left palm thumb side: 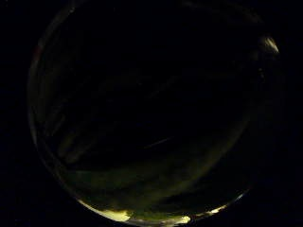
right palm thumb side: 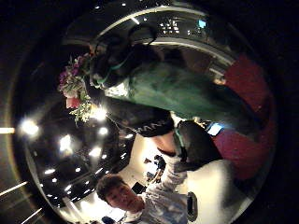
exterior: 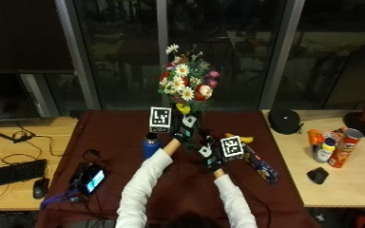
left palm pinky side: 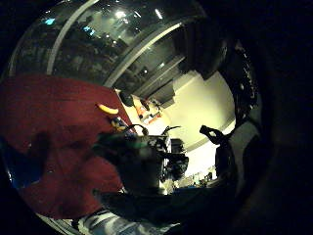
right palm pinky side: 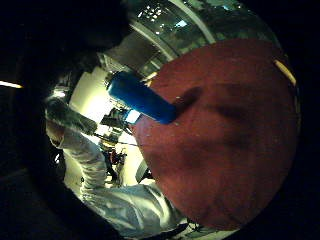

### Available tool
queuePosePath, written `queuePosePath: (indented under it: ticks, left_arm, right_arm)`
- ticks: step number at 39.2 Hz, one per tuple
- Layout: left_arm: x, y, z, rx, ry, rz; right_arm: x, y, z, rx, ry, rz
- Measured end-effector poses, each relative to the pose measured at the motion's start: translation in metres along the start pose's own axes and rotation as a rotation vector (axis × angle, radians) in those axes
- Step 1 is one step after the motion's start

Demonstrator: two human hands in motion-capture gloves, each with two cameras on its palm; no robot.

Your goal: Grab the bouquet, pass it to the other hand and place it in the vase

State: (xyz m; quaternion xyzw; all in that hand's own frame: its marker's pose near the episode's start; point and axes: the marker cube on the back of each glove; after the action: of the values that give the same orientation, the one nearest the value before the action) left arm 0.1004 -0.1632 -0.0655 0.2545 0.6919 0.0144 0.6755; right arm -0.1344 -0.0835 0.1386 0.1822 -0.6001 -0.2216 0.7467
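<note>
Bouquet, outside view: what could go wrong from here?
1. Only the left hand grips the bouquet. The right hand is near but does not look to be on it yet, so the pass could drop it.
2. The blue vase stands beside the left forearm; a sweep might tip it.

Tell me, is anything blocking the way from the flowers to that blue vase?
Nothing visible does. The left hand holds the bouquet upright above the red table, with the right hand close beside it. The blue vase stands just left of the left wrist, its top uncovered.
</note>
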Motion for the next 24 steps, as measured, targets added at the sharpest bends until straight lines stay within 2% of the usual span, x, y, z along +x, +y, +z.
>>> queuePosePath:
  ticks: [2, 4, 8, 14, 21, 24]
  left_arm:
    - [0.01, -0.005, -0.009, 0.012, -0.01, 0.008]
    - [0.021, -0.011, -0.019, 0.027, -0.022, 0.015]
    - [0.04, -0.022, -0.04, 0.075, -0.051, 0.03]
    - [0.06, -0.038, -0.069, 0.159, -0.081, 0.048]
    - [0.074, -0.055, -0.102, 0.254, -0.135, 0.081]
    - [0.068, -0.06, -0.116, 0.283, -0.163, 0.098]
  right_arm:
    - [-0.005, -0.002, -0.009, 0.005, 0.043, -0.008]
    - [-0.009, -0.001, -0.018, 0.01, 0.05, 0.07]
    - [-0.014, -0.002, -0.033, -0.002, -0.03, 0.17]
    - [-0.009, -0.008, -0.05, 0.006, -0.14, 0.209]
    - [-0.01, -0.005, -0.053, -0.045, -0.125, 0.237]
    - [-0.006, -0.003, -0.052, -0.078, -0.102, 0.221]
